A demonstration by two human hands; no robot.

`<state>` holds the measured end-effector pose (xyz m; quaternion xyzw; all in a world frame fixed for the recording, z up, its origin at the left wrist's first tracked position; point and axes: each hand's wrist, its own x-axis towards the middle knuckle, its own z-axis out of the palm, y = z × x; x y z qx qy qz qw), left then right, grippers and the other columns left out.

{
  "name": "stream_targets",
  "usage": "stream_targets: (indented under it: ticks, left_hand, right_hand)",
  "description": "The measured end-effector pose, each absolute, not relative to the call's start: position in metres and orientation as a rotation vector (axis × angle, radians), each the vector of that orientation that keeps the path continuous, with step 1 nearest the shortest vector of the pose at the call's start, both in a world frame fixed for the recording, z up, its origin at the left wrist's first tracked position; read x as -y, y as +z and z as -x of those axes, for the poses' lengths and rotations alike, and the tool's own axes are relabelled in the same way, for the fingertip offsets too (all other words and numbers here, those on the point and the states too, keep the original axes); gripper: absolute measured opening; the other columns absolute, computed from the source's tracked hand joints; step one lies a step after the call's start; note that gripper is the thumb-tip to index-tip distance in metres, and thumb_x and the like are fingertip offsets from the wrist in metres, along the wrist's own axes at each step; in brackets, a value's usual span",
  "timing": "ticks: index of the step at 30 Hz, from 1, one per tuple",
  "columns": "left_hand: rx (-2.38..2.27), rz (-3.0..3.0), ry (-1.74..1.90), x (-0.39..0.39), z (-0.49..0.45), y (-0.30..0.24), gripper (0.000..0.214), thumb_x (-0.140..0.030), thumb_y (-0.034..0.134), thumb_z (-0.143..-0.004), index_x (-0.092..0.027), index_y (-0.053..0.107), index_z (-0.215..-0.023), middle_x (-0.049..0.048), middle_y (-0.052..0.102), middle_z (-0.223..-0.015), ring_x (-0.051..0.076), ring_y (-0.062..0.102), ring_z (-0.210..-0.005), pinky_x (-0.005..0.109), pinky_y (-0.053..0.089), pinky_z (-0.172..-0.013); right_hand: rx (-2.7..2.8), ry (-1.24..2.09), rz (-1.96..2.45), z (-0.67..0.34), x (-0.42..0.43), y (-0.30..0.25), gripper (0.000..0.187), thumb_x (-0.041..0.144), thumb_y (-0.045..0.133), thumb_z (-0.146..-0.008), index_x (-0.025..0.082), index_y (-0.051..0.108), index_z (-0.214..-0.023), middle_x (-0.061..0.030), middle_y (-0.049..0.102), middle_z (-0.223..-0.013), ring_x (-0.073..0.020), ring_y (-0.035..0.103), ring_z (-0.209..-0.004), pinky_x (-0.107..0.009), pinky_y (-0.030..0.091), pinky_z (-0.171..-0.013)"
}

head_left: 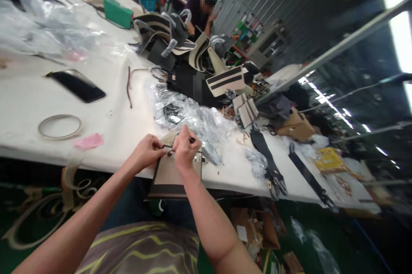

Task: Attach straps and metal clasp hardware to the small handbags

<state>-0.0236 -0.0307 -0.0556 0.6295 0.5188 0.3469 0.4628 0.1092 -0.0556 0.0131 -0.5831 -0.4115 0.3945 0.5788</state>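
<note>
No legible text, numbers or signs anywhere, the yellow packet [331, 160] too blurred for reading.

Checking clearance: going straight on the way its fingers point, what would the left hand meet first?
Probably the right hand, just ahead of the left hand at the dark-edged beige panel. Depth is unclear from this one view, so it might pass slightly above or below.

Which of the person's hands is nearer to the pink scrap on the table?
Left. The left hand is right of the pink scrap, apart from it, at the upper-left corner of the dark-edged beige panel; the right hand is farther right, at the panel's top edge.
</note>
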Motion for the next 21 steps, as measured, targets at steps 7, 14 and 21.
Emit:
stream_targets:
  ticks: [7,14,21]
  left_hand:
    - [-1.312,-1.479,0.818,0.028,0.024,-0.057,0.047,-0.067,0.082,-0.061,-0.021,0.075,-0.07,0.0088,0.071,-0.097,0.03,0.069,-0.087,0.04,0.056,-0.08]
    - [-1.334,-1.413,0.784,0.03,0.024,-0.053,0.053,-0.069,0.088,-0.059,-0.02,0.073,-0.072,0.0077,0.07,-0.1,0.028,0.07,-0.085,0.037,0.054,-0.076]
    - [-1.316,-1.41,0.848,0.036,0.022,-0.046,0.05,-0.066,0.089,-0.063,-0.02,0.074,-0.075,0.0068,0.069,-0.101,0.025,0.069,-0.088,0.035,0.055,-0.08]
  right_hand:
    - [0.746,0.971,1.214,-0.211,0.044,0.04,0.069,0.07,0.072,-0.096,0.028,0.029,-0.061,0.0114,0.026,-0.047,-0.0079,0.026,-0.038,-0.024,0.022,-0.036]
    - [0.832,0.868,1.927,-0.359,0.032,0.024,0.065,0.067,0.082,-0.089,0.029,0.037,-0.062,0.0116,0.034,-0.043,-0.008,0.03,-0.038,-0.022,0.02,-0.038]
    - [1.032,0.461,2.102,-0.385,0.024,0.005,0.025,0.031,0.077,-0.093,0.02,0.067,-0.073,-0.0146,0.076,-0.09,-0.0282,0.072,-0.104,-0.032,0.053,-0.092]
